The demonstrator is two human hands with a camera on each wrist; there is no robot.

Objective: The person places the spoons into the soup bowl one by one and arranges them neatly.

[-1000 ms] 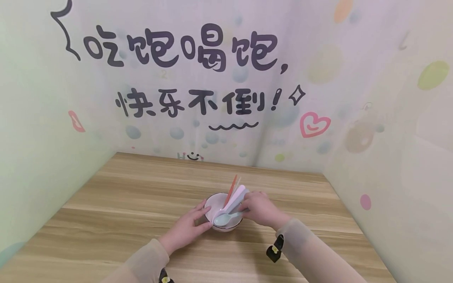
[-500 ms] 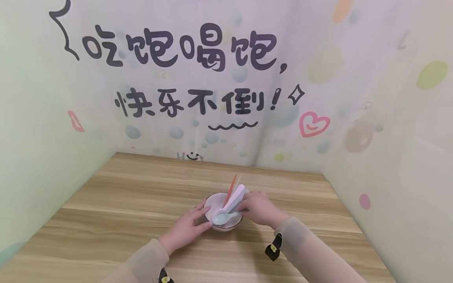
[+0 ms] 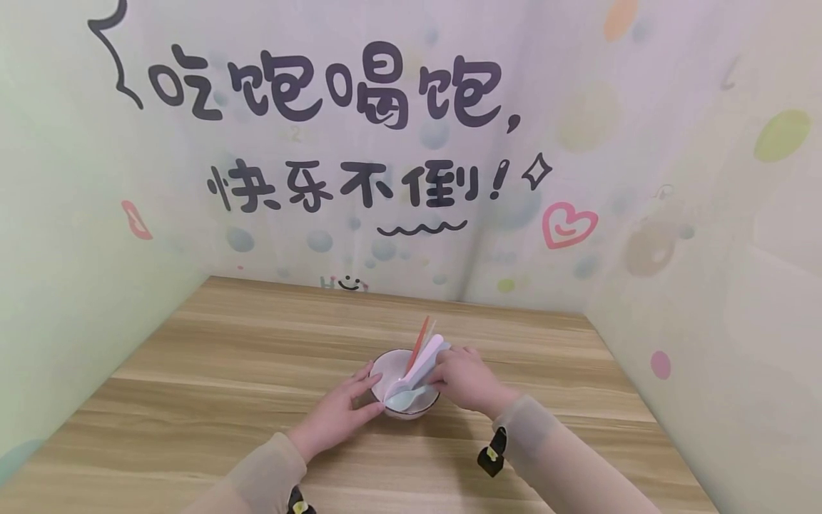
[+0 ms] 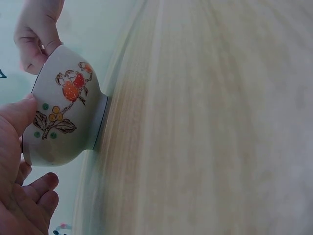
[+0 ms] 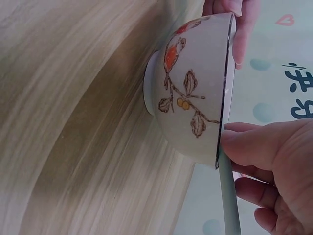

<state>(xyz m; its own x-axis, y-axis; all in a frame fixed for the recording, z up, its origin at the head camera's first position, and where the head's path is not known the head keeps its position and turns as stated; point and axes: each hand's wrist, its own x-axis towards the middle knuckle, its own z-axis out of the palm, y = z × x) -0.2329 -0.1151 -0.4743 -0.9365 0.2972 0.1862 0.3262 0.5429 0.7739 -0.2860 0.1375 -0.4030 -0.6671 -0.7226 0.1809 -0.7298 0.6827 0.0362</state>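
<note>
A white bowl [image 3: 388, 365] with a dark rim and painted fruit branches stands on the wooden table. My left hand [image 3: 340, 417] holds its left side, thumb at the near rim and fingers over the edge. At the right rim, my right hand [image 3: 467, 378] pinches the handle of a pale blue-green spoon [image 3: 402, 400], whose scoop lies inside the bowl. In the right wrist view a pale green handle [image 5: 230, 200] sticks out past the rim beside my thumb. A lilac spoon [image 3: 425, 357], a grey-blue handle [image 3: 443, 350] and an orange-red handle [image 3: 420, 341] lean in the bowl.
The wooden table [image 3: 244, 343] carries the bowl near its middle. Behind it rises a wall sheet [image 3: 289, 243] with large dark lettering, with pale side walls left and right. Dark straps with a small black piece [image 3: 491, 457] hang at my wrists.
My right hand has shifted slightly left and the pale blue-green spoon has tilted a little, its handle end higher. My left hand and the bowl stay nearly where they were.
</note>
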